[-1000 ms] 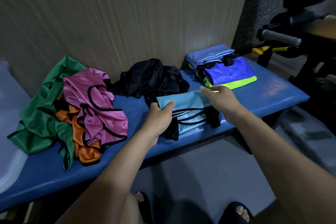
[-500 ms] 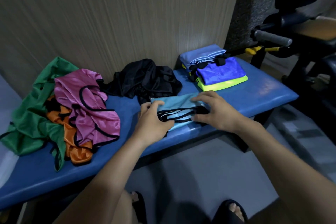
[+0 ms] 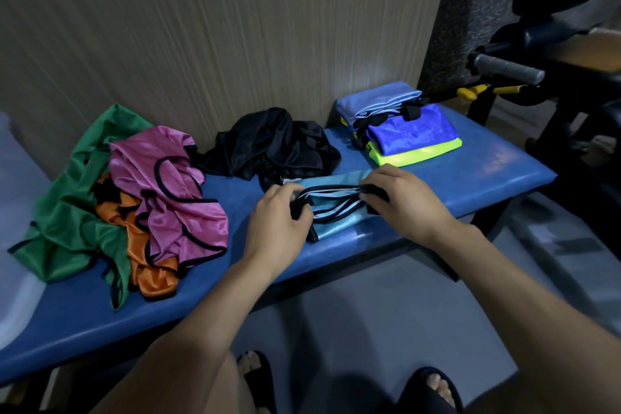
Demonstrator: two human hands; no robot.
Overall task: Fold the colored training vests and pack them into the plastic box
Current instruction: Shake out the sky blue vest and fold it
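A light blue vest point(image 3: 336, 212) with black trim lies partly folded near the front edge of the blue bench point(image 3: 487, 178). My left hand point(image 3: 279, 222) pinches its left end, and my right hand point(image 3: 400, 202) grips the black-trimmed right end. A stack of folded vests point(image 3: 400, 126), pale blue, royal blue and neon yellow, sits at the back right. Unfolded vests lie further left: black point(image 3: 275, 144), pink point(image 3: 168, 188), orange point(image 3: 148, 272) and green point(image 3: 74, 198). No plastic box is clearly in view.
A ribbed wall panel point(image 3: 218, 27) stands right behind the bench. Dark gym equipment with a grey handle point(image 3: 507, 65) and a yellow part point(image 3: 470, 92) crowds the right side. A pale object point(image 3: 13, 279) shows at the left edge. My sandalled feet stand on the grey floor point(image 3: 336, 329).
My hands have folded the light blue vest over into a narrower bundle, moving closer together. The left hand went from holding the far left edge to pinching the gathered end.
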